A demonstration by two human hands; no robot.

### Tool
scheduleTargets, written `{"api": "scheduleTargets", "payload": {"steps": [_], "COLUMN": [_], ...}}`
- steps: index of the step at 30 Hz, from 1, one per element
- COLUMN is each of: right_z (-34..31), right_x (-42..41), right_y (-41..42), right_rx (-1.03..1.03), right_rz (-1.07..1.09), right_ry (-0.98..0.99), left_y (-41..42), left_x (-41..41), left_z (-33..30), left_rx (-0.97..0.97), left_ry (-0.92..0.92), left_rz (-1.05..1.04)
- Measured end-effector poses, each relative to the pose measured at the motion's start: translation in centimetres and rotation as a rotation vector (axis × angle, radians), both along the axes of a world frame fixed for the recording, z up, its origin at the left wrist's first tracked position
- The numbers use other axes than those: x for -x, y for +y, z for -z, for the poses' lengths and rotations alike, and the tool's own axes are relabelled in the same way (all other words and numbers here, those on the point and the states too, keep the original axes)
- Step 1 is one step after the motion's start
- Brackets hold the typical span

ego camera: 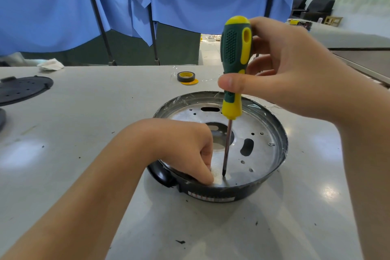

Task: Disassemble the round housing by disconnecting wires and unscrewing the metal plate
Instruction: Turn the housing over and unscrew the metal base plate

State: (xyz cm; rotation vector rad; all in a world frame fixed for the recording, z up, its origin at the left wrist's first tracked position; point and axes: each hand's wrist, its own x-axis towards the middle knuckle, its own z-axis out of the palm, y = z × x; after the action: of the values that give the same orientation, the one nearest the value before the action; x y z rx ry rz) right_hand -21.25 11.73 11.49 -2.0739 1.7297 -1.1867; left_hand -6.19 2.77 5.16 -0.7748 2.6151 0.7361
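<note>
A round black housing (242, 193) sits on the grey table in front of me. Inside it lies a silver metal plate (261, 154) with several holes and slots. My right hand (282, 69) grips the green and yellow handle of a screwdriver (234, 55), which stands upright with its tip on the plate near the front rim. My left hand (187, 150) reaches into the housing, fingers curled down beside the screwdriver tip; whether they pinch anything is hidden. No wires show.
A roll of black tape (186, 76) with a yellow core lies behind the housing. A black perforated disc (21, 88) rests at the far left. A crumpled white cloth (50, 63) lies at the back edge. Blue drapes hang behind the table.
</note>
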Motion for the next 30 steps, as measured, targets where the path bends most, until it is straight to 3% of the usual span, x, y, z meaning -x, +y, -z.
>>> {"api": "scheduleTargets", "payload": {"steps": [17,30], "right_z": [0.1,-0.2], "right_x": [0.0,0.1], "right_y": [-0.1,0.1], "right_rx": [0.028,0.123], "right_rz": [-0.032,-0.114], "right_ry": [0.010,-0.069], "left_y": [0.9,0.4], "left_x": [0.3,0.2], "left_z": [-0.3,-0.7], "left_rx": [0.173,0.064], "left_ry": [-0.110,-0.106], "left_rz": [-0.053,-0.064]}}
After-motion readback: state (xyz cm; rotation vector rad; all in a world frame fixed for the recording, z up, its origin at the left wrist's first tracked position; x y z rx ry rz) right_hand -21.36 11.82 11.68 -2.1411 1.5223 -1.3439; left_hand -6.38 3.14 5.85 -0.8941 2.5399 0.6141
